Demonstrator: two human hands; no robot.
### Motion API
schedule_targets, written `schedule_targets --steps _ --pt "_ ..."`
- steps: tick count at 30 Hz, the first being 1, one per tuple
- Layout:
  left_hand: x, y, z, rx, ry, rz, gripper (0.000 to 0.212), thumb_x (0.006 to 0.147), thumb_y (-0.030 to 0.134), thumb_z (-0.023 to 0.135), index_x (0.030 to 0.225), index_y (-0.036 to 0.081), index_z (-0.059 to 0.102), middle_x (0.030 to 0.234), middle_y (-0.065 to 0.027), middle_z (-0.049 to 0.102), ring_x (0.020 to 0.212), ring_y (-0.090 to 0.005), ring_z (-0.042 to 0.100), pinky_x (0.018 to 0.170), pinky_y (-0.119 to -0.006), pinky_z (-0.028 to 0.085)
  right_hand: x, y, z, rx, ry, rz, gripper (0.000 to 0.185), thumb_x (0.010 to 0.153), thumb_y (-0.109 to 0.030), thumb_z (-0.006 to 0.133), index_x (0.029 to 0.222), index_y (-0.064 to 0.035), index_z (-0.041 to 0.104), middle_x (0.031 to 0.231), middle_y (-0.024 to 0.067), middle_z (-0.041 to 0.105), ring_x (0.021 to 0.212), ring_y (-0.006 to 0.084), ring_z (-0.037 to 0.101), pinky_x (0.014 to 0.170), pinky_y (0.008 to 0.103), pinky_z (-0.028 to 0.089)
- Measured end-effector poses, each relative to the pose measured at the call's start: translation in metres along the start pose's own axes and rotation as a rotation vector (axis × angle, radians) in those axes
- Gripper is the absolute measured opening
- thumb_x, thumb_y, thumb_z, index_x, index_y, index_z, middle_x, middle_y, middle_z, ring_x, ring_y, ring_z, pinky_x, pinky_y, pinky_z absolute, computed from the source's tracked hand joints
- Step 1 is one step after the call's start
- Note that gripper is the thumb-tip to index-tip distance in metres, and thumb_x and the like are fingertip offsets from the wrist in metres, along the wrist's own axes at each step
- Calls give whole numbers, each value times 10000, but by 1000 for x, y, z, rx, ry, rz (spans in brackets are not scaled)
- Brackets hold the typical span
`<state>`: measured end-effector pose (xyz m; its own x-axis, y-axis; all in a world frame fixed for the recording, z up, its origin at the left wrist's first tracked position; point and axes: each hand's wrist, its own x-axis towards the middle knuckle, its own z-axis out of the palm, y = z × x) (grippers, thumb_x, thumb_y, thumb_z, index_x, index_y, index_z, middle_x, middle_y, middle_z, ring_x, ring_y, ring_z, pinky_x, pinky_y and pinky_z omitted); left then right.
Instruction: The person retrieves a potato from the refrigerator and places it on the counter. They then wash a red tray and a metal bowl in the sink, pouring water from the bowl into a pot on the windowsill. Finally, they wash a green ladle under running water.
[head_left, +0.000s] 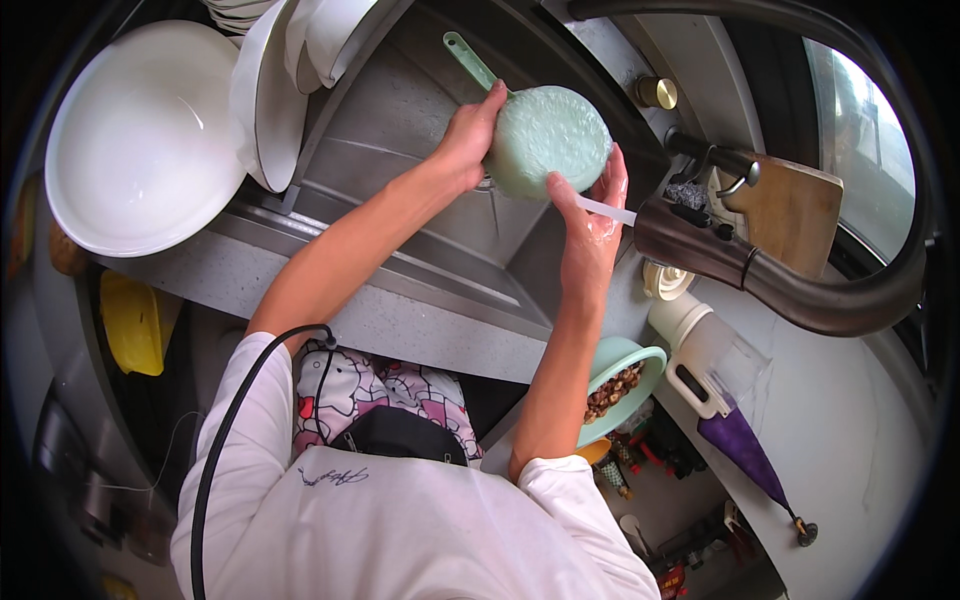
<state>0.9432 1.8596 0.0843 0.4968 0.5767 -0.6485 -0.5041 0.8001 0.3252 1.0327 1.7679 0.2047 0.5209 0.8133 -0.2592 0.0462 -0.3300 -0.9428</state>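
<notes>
A pale green bowl or strainer with a slotted handle (553, 139) is held between both hands over the steel sink (390, 112), its surface wet and rippled. My left hand (474, 139) grips its rim on the handle side. The wet fingers and thumb of my right hand (592, 199) clasp the opposite rim. From the dark pull-out faucet head (679, 234) a stream of water runs past my right thumb toward the bowl. Whether the green surface is its inside or its underside I cannot tell.
Large white bowls (142, 139) stand left of the sink. Right are a wooden cutting board (795, 210), a clear jug (720, 360), a purple folded umbrella-like thing (746, 450) and a green bowl of brown pieces (652, 367). The counter edge (420, 322) runs before me.
</notes>
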Motion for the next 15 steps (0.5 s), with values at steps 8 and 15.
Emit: schedule_targets --steps 8,15 --pt "-1 4 0 36 16 62 623 1007 547 513 1219 -31 607 1231 -131 632 1131 -193 586 989 -378 468 7 4 -10 59 -89 31 974 777 -20 764 1568 19 196 1507 163 424 1386 238 416 1112 362 376" --pt "-1 3 1 91 106 130 552 1030 506 491 1130 -17 639 1084 -101 667 995 -163 618 890 -347 508 1 12 3 187 -11 4 972 755 -3 764 1554 45 213 1492 170 443 1359 250 451 1120 384 367"
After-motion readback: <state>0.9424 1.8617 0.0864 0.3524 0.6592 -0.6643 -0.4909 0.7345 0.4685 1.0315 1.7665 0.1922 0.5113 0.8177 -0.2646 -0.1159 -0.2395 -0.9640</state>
